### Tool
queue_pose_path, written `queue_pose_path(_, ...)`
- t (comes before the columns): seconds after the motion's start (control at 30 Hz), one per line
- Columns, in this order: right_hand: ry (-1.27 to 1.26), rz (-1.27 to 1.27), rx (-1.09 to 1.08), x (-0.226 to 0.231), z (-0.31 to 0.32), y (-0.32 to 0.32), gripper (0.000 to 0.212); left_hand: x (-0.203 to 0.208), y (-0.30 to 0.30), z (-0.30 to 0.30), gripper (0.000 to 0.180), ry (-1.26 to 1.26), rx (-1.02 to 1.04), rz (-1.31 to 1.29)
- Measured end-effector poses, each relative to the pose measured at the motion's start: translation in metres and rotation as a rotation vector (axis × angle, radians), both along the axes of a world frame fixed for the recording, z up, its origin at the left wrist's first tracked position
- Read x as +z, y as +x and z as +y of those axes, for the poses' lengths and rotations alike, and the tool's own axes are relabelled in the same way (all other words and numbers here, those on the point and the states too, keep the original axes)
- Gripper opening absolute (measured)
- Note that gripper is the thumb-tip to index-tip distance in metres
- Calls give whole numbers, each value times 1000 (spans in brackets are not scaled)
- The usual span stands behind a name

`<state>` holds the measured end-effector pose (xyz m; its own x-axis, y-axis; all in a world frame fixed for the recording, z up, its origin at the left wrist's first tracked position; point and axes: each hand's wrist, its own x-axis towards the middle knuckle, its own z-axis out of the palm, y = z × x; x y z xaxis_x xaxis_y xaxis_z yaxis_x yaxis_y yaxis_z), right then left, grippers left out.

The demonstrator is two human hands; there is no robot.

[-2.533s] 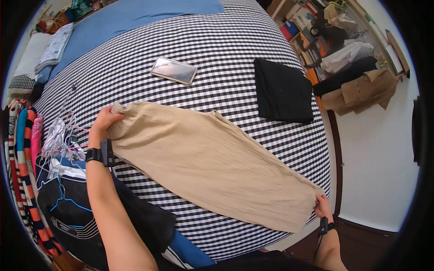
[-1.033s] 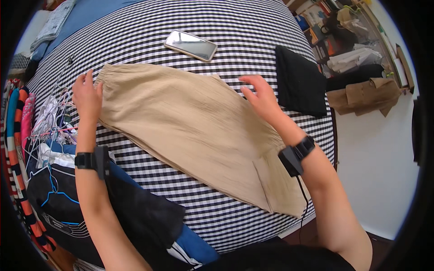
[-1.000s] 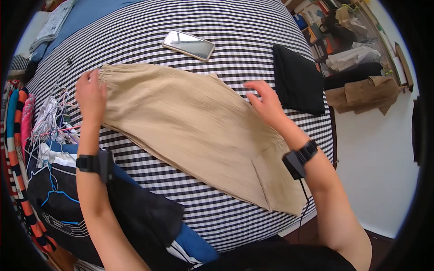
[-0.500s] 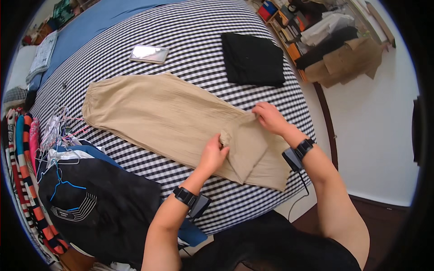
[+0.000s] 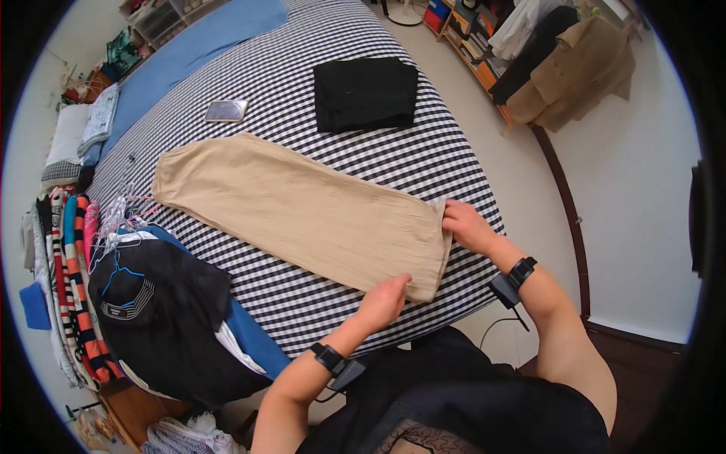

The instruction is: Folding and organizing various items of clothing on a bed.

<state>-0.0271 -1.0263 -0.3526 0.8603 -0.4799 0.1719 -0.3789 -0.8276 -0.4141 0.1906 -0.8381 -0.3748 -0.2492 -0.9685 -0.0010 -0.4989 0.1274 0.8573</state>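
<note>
Beige trousers point(image 5: 302, 208) lie flat on my checked bed point(image 5: 302, 68); my left hand point(image 5: 384, 301) and right hand point(image 5: 465, 225) pinch their near end.

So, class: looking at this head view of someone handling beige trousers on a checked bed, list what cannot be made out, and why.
- Left hand fingertips: tucked under the beige trousers hem, head view.
- Phone screen: too small and glary.
- Folded black garment: its kind is unclear, folded.
- Clothes pile beside the bed: overlapping layers hide what lies beneath.
- Shelves: cut by the fisheye rim.
</note>
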Motion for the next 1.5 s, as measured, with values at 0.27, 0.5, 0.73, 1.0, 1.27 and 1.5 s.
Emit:
queue_pose_path(0.27,210,-141,-420,-23,16,-39,16,-30,-56,24,20,44,-103,-560)
queue_pose_path(0.5,341,246,-544,-55,-19,-2,32,-17,-72,34,26,63,2,-634)
queue_pose_path(0.73,675,100,-355,-82,-50,-14,24,-26,-66,35,47,-143,28,-747)
queue_pose_path(1.0,1278,-102,-503,-57,-31,-40,16,-50,-58,28,26,-204,-6,-705)
queue_pose_path(1.27,1198,-23,-556,-48,-37,-158,21,-27,-136,10,20,-214,-339,-148)
queue_pose_path(1.5,1013,-27,-756,-84,-24,-207,22,-30,-124,9,32,-26,-438,-22)
